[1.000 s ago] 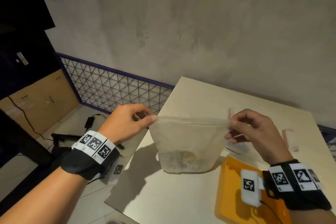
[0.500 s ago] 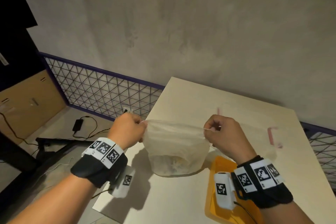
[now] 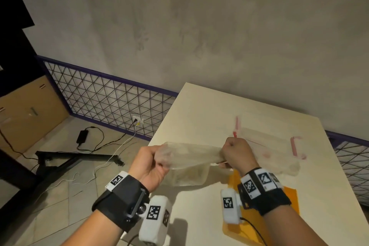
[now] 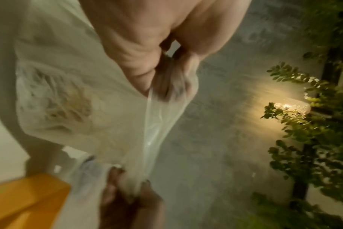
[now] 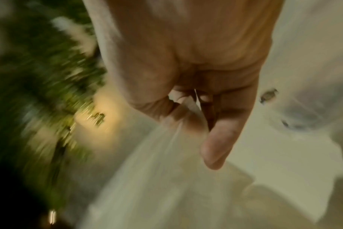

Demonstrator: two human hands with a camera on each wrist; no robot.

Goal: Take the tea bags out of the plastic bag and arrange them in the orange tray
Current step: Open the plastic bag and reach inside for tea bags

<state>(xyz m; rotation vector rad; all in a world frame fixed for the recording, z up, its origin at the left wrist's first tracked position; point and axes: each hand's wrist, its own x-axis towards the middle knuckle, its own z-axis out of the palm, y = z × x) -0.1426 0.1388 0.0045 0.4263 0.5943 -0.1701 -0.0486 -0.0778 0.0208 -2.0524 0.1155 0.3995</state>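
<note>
A clear plastic bag [image 3: 189, 168] hangs just above the cream table [image 3: 209, 118], stretched between my hands. Pale tea bags [image 4: 68, 108] show through its lower part. My left hand [image 3: 161, 158] grips the bunched left end of the bag's top edge with curled fingers [image 4: 178, 72]. At the right end, my right hand [image 3: 224, 158] pinches the same edge, thumb [image 5: 217, 144] against the film of the bag [image 5: 166, 186]. The orange tray [image 3: 289, 199] lies flat on the table beneath my right wrist, and one corner of the tray [image 4: 25, 199] shows in the left wrist view.
A second clear bag with red zip strips [image 3: 279, 152] lies flat on the table behind my right hand. The table's left edge [image 3: 165, 122] drops to a tiled floor with cables and a black charger [image 3: 81, 137]. A wire mesh panel [image 3: 111, 102] runs along the wall.
My hands have come closer together and lower. The bag's top edge, pinched flat and wide before, is now bunched in both fists. The head view has shifted left.
</note>
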